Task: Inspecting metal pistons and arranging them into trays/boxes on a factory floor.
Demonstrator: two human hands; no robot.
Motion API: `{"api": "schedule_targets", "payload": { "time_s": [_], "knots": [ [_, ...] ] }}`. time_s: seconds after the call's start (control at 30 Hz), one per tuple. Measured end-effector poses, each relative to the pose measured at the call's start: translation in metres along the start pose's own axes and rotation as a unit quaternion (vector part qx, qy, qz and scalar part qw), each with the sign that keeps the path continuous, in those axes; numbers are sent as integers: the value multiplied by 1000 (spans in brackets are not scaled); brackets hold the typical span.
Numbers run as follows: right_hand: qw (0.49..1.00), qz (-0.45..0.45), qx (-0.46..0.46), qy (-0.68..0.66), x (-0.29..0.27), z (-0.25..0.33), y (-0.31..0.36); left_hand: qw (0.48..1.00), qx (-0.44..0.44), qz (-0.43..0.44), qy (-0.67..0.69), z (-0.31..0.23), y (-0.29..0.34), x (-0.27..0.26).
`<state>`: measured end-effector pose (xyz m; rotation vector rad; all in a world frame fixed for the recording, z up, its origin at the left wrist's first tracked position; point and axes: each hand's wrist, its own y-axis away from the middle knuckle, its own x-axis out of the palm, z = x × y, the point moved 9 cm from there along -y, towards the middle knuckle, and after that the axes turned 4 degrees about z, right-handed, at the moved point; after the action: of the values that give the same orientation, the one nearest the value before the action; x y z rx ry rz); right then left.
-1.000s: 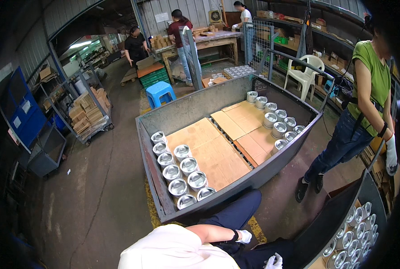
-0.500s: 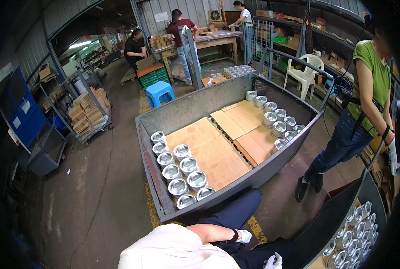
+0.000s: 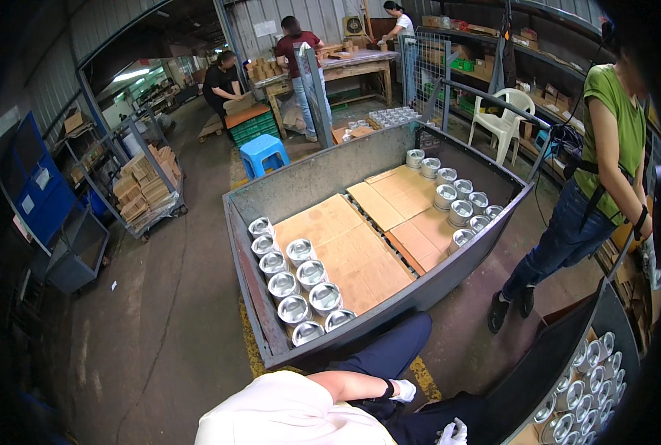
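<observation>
My left hand [image 3: 403,391], in a white glove below a black wristband, rests by my dark-trousered legs. Its fingers are mostly hidden, and nothing held shows. At the lower edge is my right hand [image 3: 453,432], also white-gloved, its fingers loosely apart with no object visible in them. In front of my knees stands a grey metal bin [image 3: 308,159] lined with cardboard sheets [image 3: 345,256]. Silver engine pistons stand in rows along its left side, such as one piston [image 3: 325,298], and along its right side, such as another piston [image 3: 460,213].
A second dark bin [image 3: 538,356] at lower right holds many pistons [image 3: 584,408]. A co-worker in a green top [image 3: 612,126] stands to the right. Behind are a blue stool [image 3: 263,154], a white chair [image 3: 502,122], a workbench [image 3: 360,68] with people, and a loaded cart [image 3: 149,185].
The green-topped co-worker's gloved hand has shifted slightly. The far person in black has moved their arms and leaned. My hands and the pistons have stayed in place.
</observation>
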<state>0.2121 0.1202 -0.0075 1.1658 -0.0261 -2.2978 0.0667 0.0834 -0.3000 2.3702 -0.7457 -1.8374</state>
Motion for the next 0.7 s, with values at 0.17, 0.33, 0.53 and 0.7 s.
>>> {"api": "schedule_targets", "payload": {
  "time_s": [0.17, 0.33, 0.53, 0.7],
  "knots": [
    [1000, -2, 5, -4, 2, -6, -1, 998, -16, -33, 50, 2, 2, -6],
    [1000, 0, 5, -14, 3, -5, -1, 999, -1, -31, 38, 0, 3, -8],
    [1000, 4, 7, -14, 3, -6, -1, 997, -31, 36, 67, 0, 4, -13],
    [1000, 0, 1, -6, 3, -6, -1, 997, -39, 39, 60, 1, 6, -14]
  ]
}}
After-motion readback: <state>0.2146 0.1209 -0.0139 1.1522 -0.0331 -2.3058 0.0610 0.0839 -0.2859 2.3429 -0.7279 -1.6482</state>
